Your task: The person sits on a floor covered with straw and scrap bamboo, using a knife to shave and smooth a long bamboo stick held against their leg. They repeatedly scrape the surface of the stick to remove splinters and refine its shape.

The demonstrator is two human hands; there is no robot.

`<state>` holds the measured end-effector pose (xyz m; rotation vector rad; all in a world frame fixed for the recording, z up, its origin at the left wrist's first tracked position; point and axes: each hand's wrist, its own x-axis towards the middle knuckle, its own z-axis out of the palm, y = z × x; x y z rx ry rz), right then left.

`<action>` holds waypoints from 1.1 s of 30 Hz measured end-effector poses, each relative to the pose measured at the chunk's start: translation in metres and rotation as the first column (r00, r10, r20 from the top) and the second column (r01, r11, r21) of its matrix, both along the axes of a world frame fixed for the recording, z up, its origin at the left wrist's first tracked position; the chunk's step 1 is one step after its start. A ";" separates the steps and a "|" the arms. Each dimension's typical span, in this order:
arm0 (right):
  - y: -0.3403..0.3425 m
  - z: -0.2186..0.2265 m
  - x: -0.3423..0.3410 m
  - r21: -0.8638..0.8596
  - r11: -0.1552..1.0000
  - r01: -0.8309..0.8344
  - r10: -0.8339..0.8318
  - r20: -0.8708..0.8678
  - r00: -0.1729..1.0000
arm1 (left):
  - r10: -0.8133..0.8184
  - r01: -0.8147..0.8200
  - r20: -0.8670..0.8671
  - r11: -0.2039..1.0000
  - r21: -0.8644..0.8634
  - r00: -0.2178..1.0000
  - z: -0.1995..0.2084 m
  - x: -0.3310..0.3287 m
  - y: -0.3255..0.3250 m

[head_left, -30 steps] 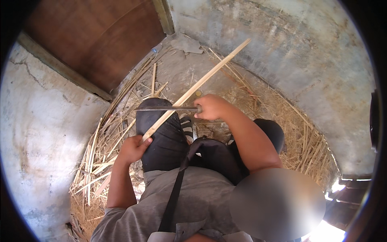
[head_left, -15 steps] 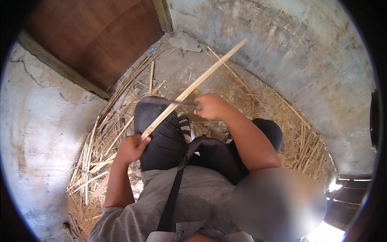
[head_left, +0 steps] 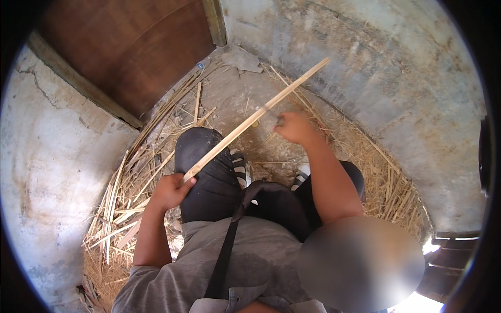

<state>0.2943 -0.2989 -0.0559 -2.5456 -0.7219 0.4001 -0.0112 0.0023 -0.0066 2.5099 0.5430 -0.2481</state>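
My left hand (head_left: 172, 191) is closed round the near end of a long, pale bamboo strip (head_left: 241, 127), its thumb lying along the top. The strip passes over my left knee (head_left: 201, 143) and slants up to the far right, its far end off the ground. Beyond my knees, my right hand (head_left: 295, 128) is closed on the handle of a knife (head_left: 272, 113). Blurred by motion, the narrow dark blade points toward the strip's far half and seems to meet it; whether it touches, I cannot tell.
Loose strips and shavings (head_left: 117, 221) litter the floor at left, with more shavings (head_left: 391, 182) at right. A brown door panel (head_left: 130, 47) and stained walls (head_left: 365, 68) close in. A flat stone (head_left: 241, 59) lies in the far corner; sandalled feet (head_left: 239, 169) rest below.
My right hand and the knife have moved away and to the right, along the strip toward its far end. The left hand keeps its hold in nearly the same place.
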 end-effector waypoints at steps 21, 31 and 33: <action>0.005 -0.019 0.006 0.035 0.999 0.016 -0.016 0.022 1.000 | 0.015 -0.015 0.001 0.999 0.052 1.000 0.003 0.000 -0.006; 0.045 0.010 -0.049 0.025 0.877 -0.480 0.480 -0.085 0.873 | 0.006 -0.005 -0.014 0.997 0.079 1.000 0.003 -0.002 -0.005; 0.033 0.005 -0.031 0.009 0.925 -0.379 0.378 -0.081 0.922 | 0.013 -0.013 0.000 0.998 0.064 1.000 0.003 -0.003 -0.006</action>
